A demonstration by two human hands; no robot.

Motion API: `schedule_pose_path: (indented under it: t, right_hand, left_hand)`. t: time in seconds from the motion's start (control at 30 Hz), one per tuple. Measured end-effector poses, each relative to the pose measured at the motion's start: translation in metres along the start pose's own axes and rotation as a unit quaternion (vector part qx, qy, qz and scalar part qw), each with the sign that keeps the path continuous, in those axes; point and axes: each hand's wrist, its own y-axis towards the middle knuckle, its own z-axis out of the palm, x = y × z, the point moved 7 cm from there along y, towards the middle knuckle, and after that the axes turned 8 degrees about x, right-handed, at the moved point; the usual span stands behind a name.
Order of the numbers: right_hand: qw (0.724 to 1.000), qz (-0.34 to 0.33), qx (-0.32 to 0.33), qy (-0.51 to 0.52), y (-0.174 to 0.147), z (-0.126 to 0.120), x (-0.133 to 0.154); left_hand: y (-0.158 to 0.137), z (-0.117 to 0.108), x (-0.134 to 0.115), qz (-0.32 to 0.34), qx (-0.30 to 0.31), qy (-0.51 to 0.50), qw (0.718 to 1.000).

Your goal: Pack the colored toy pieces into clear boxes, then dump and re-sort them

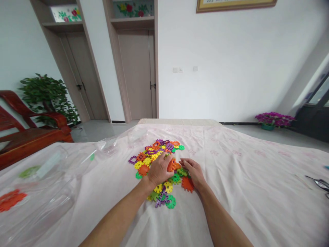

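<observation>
Table [244, 164] first: pale pink patterned cloth, takes up the lower frame. Framed picture [236, 4] on the wall is cut off at the top; dark marks at its edge look like writing, too small to read. Clear plastic packaging [60, 202] on the left of the cloth: red-orange shape [11, 200], green shape [29, 172] and whitish strip [48, 164] show through it. Can't tell if they're inside, underneath or printed on. Green pot [267, 127] on the floor, far right, holds purple flowers [274, 118]. Pile of plastic pieces [154, 156] mid-table: purple, orange, yellow, green, notched edges, loose. Left hand [160, 168] over the pile, fingers closed around orange pieces [171, 165]. Right hand [193, 170] just beside, fingers bent; can't tell if they're pinching anything. Scissors [322, 184] at the right edge.
</observation>
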Motion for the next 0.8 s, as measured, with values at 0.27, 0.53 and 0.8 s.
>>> schedule_pose_path:
  t: [0.27, 0.53, 0.8]
  right_hand:
    - [1.000, 0.006, -0.012, 0.013, -0.004, 0.002, 0.006]
    - [1.000, 0.004, -0.016, 0.005, -0.003, 0.001, 0.006]
    - [1.000, 0.010, -0.020, 0.007, -0.002, 0.000, 0.001]
  left_hand:
    - [0.014, -0.029, 0.058, -0.115, -0.051, 0.038, 0.991]
    - [-0.044, -0.015, -0.004, 0.083, 0.112, 0.063, 0.988]
    - [-0.089, 0.008, -0.014, 0.078, 0.250, 0.110, 0.959]
